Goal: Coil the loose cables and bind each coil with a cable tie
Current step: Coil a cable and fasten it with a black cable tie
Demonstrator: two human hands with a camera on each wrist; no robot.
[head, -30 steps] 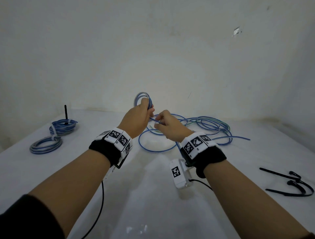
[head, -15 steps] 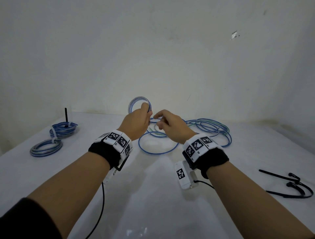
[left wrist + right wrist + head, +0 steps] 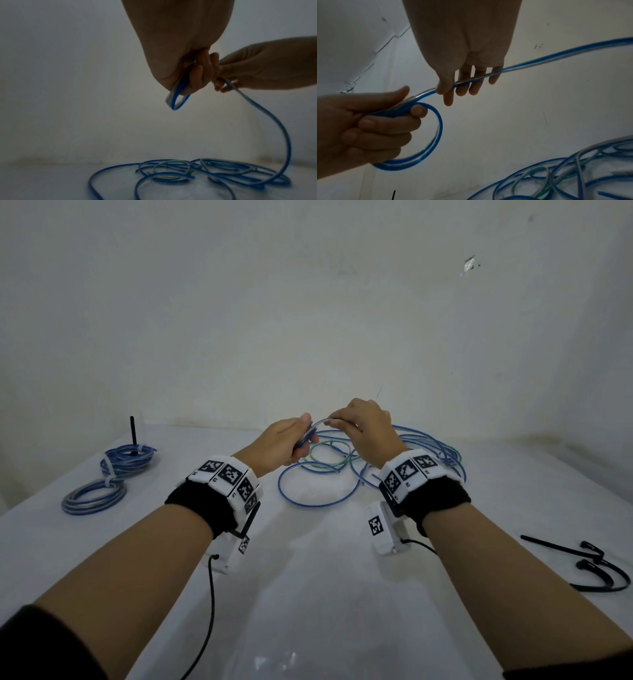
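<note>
My left hand (image 3: pixel 301 436) grips a small coil (image 3: pixel 436 135) of blue-and-clear cable, whose loops hang below the fist (image 3: pixel 176 102). My right hand (image 3: pixel 337 422), just to its right, pinches the free strand (image 3: pixel 556 54) between thumb and fingers (image 3: pixel 452 86) close to the coil. From there the strand arcs down (image 3: pixel 278 121) to the loose pile of blue and green cables (image 3: pixel 342 474) on the white table (image 3: pixel 308 594), beneath and beyond both hands. Black cable ties (image 3: pixel 589 566) lie at the right.
Two bound blue coils (image 3: pixel 126 460) (image 3: pixel 94 496) lie at the table's far left, each with a white tie, and a black tie end (image 3: pixel 133 433) sticks upright there. A white wall closes the back. Thin black leads hang from my wrist units.
The coil, which stood above my left fist, now hangs turned down below it. My right hand has risen and moved slightly right along the strand.
</note>
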